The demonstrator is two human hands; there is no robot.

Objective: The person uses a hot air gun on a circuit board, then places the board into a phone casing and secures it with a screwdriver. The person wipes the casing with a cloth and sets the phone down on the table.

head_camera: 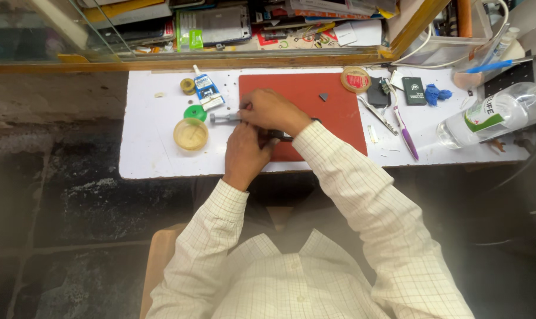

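1. The right hand (274, 110) lies curled over the left edge of the red mat (333, 112), its fingers pinched around the near end of a small grey metal tool (223, 117) that sticks out toward nine o'clock onto the white table (144, 147).
2. The left hand (244, 155) sits just below it, at six o'clock of the right, closed around a dark flat object (277, 136) of which only a sliver shows between the hands; what it is cannot be told.
3. The work looks fine and close, so it seems best done with both wrists resting on the table, the left hand keeping the dark object flat and still while the right guides the tool with small moves only.
4. At nine o'clock of the hands, near the tool's tip, stands a round yellowish tub (190, 134), with a green disc (195, 112) just above it. A sideways slip of the tool could knock either one.
5. At eleven o'clock lie a glue tube (207, 90) and a small yellow roll (187, 86), apart from the hands.
6. On the mat at one o'clock rests a small grey triangular pick (323, 96), and beyond it a roll of tape (355, 79).
7. At three o'clock, well apart, lie tweezers (377, 115), a purple toothbrush (406, 133), a dark rectangular block (413, 90), a blue cloth (436, 93) and a clear plastic bottle (492, 115) on its side.
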